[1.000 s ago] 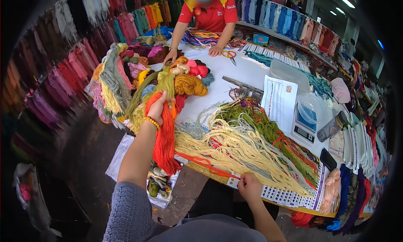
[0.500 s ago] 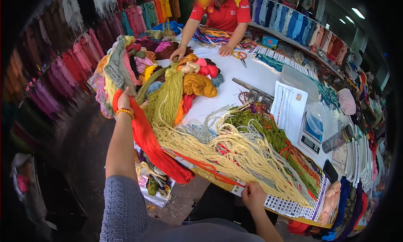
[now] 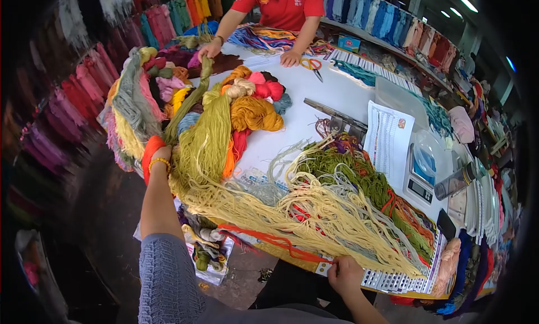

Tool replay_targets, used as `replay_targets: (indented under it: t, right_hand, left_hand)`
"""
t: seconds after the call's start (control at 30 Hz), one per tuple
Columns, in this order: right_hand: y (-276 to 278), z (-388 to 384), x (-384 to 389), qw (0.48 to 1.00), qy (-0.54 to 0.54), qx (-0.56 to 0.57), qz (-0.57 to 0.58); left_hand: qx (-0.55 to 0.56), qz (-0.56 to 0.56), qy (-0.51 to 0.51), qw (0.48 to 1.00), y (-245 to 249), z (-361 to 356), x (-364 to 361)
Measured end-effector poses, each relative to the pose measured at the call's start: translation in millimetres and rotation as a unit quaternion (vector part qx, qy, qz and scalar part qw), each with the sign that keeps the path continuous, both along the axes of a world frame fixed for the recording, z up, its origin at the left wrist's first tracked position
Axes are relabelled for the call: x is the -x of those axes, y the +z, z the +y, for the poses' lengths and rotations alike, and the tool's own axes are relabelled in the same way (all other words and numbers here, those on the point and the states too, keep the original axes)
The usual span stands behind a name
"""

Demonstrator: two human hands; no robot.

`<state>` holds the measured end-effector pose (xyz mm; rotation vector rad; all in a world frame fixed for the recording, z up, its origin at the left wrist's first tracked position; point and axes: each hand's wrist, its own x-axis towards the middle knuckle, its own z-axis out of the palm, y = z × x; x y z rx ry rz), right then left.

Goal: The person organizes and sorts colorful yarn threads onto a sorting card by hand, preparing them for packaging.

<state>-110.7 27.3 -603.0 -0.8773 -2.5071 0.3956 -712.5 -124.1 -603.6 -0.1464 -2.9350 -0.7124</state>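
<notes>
My left hand (image 3: 161, 155), with a yellow beaded bracelet, is closed round a red yarn skein (image 3: 150, 151) beside the grey and yellow skeins (image 3: 135, 96) at the table's left. At the front edge my right hand (image 3: 345, 274) is pinched on the end of red strands (image 3: 275, 240), which run left along the edge. Long cream strands (image 3: 337, 226) lie just above it, over a punched card strip (image 3: 387, 280). Between my hands spreads an olive green skein (image 3: 208, 133), near an ochre bundle (image 3: 255, 114).
Across the table (image 3: 317, 91), a person in a red shirt (image 3: 283, 9) holds an olive skein's top. Orange-handled scissors (image 3: 311, 64), a metal bracket (image 3: 336, 115), a printed sheet (image 3: 387, 138), a digital scale (image 3: 420, 183) and a phone (image 3: 446, 225) lie around. Hanging skeins (image 3: 84, 88) line the left.
My left hand has moved down and slightly left, and the long red skein no longer stretches across the table's front left. The co-worker has lifted part of the olive skein up and left.
</notes>
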Motion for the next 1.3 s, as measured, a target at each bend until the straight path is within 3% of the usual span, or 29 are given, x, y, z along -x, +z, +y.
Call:
replay_targets:
  t: [0.13, 0.17, 0.23, 0.27, 0.3, 0.33, 0.37, 0.43, 0.5, 0.53, 0.6, 0.7, 0.77, 0.8, 0.87, 0.97, 1.0, 1.03, 1.13, 1.23, 1.3]
  right_hand:
    - [-3, 1, 1, 1.0, 0.005, -0.011, -0.013]
    - [-2, 2, 1, 1.0, 0.007, -0.015, -0.015]
    - [-1, 1, 3, 1.0, 0.01, -0.017, -0.019]
    - [0, 1, 3, 1.0, 0.007, -0.015, -0.021]
    - [1, 1, 4, 1.0, 0.005, -0.014, -0.022]
    - [1, 0, 4, 1.0, 0.009, -0.013, -0.023]
    - [2, 0, 4, 1.0, 0.007, -0.013, -0.023]
    - [2, 1, 5, 0.999, 0.009, -0.016, -0.026]
    - [0, -1, 4, 1.0, -0.001, -0.002, -0.028]
    - [0, -2, 4, 1.0, 0.0, -0.001, -0.027]
    - [0, -1, 4, 1.0, 0.002, -0.006, -0.021]
    - [2, -1, 4, 0.999, 0.007, -0.028, -0.031]
    - [2, -2, 4, 0.999, 0.003, -0.023, -0.031]
    - [2, -2, 5, 0.999, 0.001, -0.019, -0.03]
    - [3, -3, 6, 0.999, 0.001, -0.02, -0.029]
    - [2, -3, 5, 0.999, 0.0, -0.028, -0.024]
    - [2, -2, 6, 0.999, 0.0, -0.031, -0.021]
    - [1, -2, 6, 0.999, 0.0, -0.032, -0.019]
    - [1, -2, 4, 0.999, -0.007, -0.022, -0.043]
    - [-1, -1, 1, 0.999, -0.009, -0.024, -0.044]
    - [3, -2, 2, 0.999, -0.016, -0.004, -0.051]
  left_hand:
    - [0.077, 0.038, 0.023, 0.996, -28, 8, 51]
    - [0.072, -0.004, 0.023, 0.997, 13, 14, 28]
    - [-0.145, -0.044, -0.126, 0.98, -23, -4, 113]
    - [-0.231, -0.169, -0.082, 0.955, 0, 6, 107]
    - [-0.014, -0.093, -0.08, 0.992, 16, 15, 126]
    - [-0.059, 0.026, -0.106, 0.992, -1, 16, 177]
    - [-0.252, -0.01, -0.143, 0.957, 43, 30, 140]
    - [-0.635, -0.095, -0.199, 0.74, 143, 60, 52]
    - [-0.584, -0.075, -0.203, 0.783, 183, 70, 29]
    - [-0.583, -0.074, -0.203, 0.783, 179, 69, 34]
    - [-0.514, -0.01, -0.301, 0.803, 169, 74, 42]
    - [-0.463, 0.02, -0.245, 0.851, 127, 72, 48]
    - [-0.419, 0.003, -0.24, 0.875, 88, 67, 71]
    - [-0.389, -0.06, -0.211, 0.895, 94, 61, 53]
    - [-0.368, -0.072, -0.221, 0.9, 99, 54, 11]
    - [-0.32, -0.119, -0.219, 0.914, 57, 44, 54]
    - [-0.247, -0.148, -0.209, 0.935, 28, 43, 90]
    - [-0.247, -0.147, -0.209, 0.935, 31, 42, 83]
    - [-0.453, -0.131, -0.2, 0.859, 30, 44, 50]
    - [-0.464, -0.24, -0.262, 0.812, 30, 35, 62]
    - [-0.492, -0.16, -0.256, 0.816, 70, 30, 2]
